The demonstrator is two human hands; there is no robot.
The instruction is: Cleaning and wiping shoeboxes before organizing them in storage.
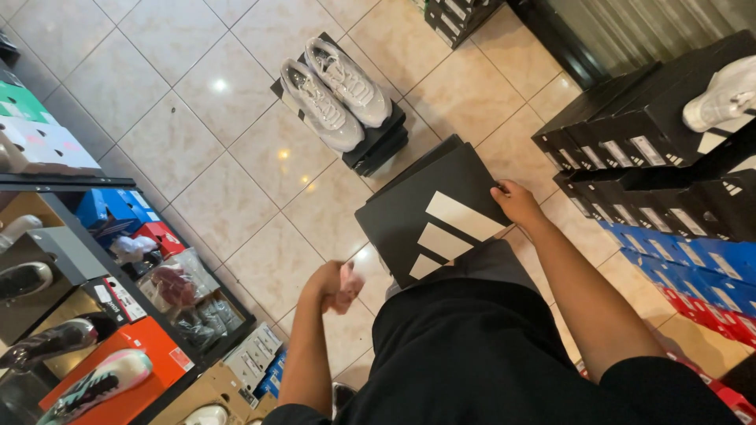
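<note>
From the head view, a black shoe box [441, 212] is held at its edge by the right hand [516, 201], closed on it. Just left of the box, something small and pink [349, 287] is gripped in the left hand [327, 285]. The box looks light and stiff, and is best held by its sides.

There is one view only, from a camera worn on the person's head, tipped steeply down over their own chest and lap. It sits close to both arms, with the right hand [516, 202] and left hand [331, 287] near mid-frame. Past them it looks out across the tiled floor [181, 142], with shelves along the left edge and stacked boxes at the right.
</note>
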